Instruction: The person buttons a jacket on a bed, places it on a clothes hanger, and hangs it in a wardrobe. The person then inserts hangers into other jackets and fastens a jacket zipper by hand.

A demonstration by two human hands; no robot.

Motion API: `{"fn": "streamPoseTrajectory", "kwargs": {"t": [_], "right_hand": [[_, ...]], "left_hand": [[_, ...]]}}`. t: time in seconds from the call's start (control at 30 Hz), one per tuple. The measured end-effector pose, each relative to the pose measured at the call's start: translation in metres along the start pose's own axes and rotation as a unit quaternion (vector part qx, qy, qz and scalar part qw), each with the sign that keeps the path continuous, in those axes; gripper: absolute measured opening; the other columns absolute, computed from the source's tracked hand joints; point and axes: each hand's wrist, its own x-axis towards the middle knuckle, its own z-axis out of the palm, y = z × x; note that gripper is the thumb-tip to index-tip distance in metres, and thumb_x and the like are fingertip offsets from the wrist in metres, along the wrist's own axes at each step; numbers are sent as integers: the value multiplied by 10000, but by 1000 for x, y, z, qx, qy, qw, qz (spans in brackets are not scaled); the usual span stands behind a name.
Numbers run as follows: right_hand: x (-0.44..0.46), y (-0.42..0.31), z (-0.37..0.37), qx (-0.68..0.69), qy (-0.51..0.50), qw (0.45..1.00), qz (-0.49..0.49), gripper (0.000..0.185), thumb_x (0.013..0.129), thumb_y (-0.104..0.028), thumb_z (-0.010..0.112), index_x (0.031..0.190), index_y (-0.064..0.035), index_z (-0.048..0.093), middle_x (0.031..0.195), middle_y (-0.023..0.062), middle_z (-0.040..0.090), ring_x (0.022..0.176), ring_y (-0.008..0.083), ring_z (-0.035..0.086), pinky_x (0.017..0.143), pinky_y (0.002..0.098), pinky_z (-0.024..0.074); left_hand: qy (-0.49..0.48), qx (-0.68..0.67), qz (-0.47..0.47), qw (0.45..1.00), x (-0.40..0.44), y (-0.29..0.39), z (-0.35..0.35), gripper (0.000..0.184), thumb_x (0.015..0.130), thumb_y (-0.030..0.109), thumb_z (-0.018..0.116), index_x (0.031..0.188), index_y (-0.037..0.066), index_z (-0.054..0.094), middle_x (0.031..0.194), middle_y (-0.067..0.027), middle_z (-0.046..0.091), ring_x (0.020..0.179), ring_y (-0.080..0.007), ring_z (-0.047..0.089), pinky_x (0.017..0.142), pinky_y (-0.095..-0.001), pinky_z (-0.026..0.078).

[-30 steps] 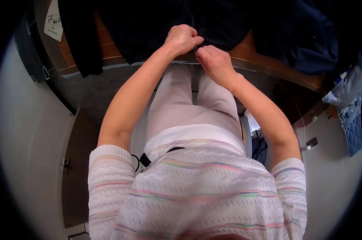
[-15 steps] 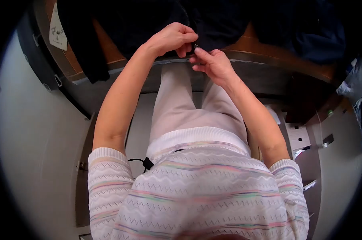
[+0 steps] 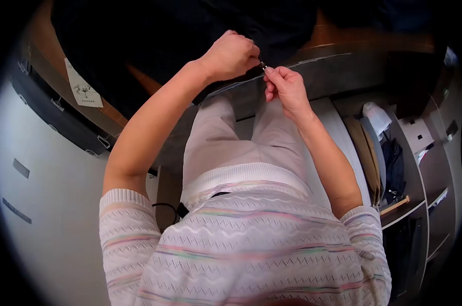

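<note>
My left hand point(image 3: 233, 56) is closed, its fingertips pinched at the edge of a dark garment point(image 3: 154, 46) spread over the table. Just to its right, my right hand point(image 3: 288, 89) pinches a small shiny metal piece point(image 3: 263, 66) between thumb and forefinger. The piece looks like a zipper pull, but it is too small to be sure. It sits in the narrow gap between both hands, close to the table's front edge. My left fingers hide most of the cloth they grip.
A printed paper tag point(image 3: 83, 87) hangs by the table's left edge. The wooden tabletop point(image 3: 338, 36) shows between dark fabrics. To the right, a shelf unit point(image 3: 419, 204) holds folded or hanging clothes point(image 3: 391, 163). A dark suitcase-like object point(image 3: 57, 109) lies at left.
Both hands have shifted slightly right, the right one also lower. The metal piece now shows more plainly between them. The camera view has turned, bringing more of the right-hand shelves into sight.
</note>
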Motion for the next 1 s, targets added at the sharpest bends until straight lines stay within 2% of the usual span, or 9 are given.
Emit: {"fn": "streamPoseTrajectory", "kwargs": {"t": [0.13, 0.17, 0.23, 0.33, 0.4, 0.5, 0.6, 0.8, 1.0], "right_hand": [[4, 19, -16, -16, 38, 999, -6, 234, 879, -212, 590, 730, -39, 541, 555, -8, 474, 459, 84, 483, 453, 226, 435], [2, 23, -22, -18, 30, 999, -3, 233, 881, -212, 587, 732, -39, 540, 556, -9, 472, 461, 85, 483, 460, 228, 439], [0, 34, -27, -7, 10, 1000, 4, 227, 884, -215, 584, 744, -40, 542, 566, -9, 477, 474, 85, 489, 478, 230, 447], [-2, 21, -18, 12, -12, 1000, -16, 216, 886, -220, 583, 766, -43, 555, 585, -9, 504, 496, 76, 504, 497, 220, 449], [-1, 20, -18, 11, -23, 999, -35, 211, 886, -222, 582, 772, -44, 570, 590, -12, 533, 500, 60, 512, 486, 198, 434], [1, 20, -21, 4, -52, 999, -11, 200, 891, -239, 577, 818, -53, 574, 651, -1, 544, 567, 82, 535, 560, 219, 471], [4, 22, -23, -27, -60, 998, -18, 193, 896, -240, 568, 841, -56, 583, 745, 14, 591, 676, 90, 577, 624, 223, 483], [11, 24, -29, 35, -94, 995, 10, 173, 919, -206, 523, 864, -56, 588, 973, 60, 609, 882, 141, 597, 731, 269, 489], [14, 27, -28, 92, -116, 989, 22, 159, 916, -205, 526, 923, -63, 598, 969, 54, 621, 863, 137, 599, 710, 264, 489]], "left_hand": [[41, -133, -163, 977, -3, -23, -18, 116, 829, 132, 623, 861, 25, 656, 782, -93, 624, 711, -193, 610, 635, -270, 489], [45, -137, -162, 976, -4, -26, -21, 149, 833, 153, 627, 883, 15, 654, 767, -94, 625, 708, -192, 602, 654, -280, 484], [6, -103, -93, 990, -2, -24, -13, 159, 833, 156, 628, 886, 8, 652, 772, -99, 632, 702, -190, 597, 652, -284, 480], [-43, -148, -88, 984, 0, -17, -2, 168, 838, 160, 623, 884, 1, 651, 791, -105, 638, 698, -189, 593, 644, -284, 472], [-44, -172, -91, 980, -3, -17, 2, 177, 839, 162, 621, 884, -7, 647, 784, -106, 638, 685, -185, 585, 634, -282, 466], [-56, -177, -99, 978, -4, -18, 1, 191, 839, 168, 621, 887, -15, 643, 768, -105, 634, 665, -172, 569, 624, -279, 460], [-52, -193, -106, 974, -4, -19, 3, 200, 841, 176, 621, 890, -16, 642, 745, -100, 623, 652, -150, 553, 620, -274, 456], [-50, -259, -143, 954, -6, -20, 11, 213, 856, 188, 613, 884, -22, 636, 720, -52, 605, 662, -102, 521, 626, -261, 447], [-39, -289, -147, 945, -4, -22, 15, 224, 862, 199, 614, 883, -23, 637, 724, -18, 596, 674, -89, 510, 642, -250, 447]]}}
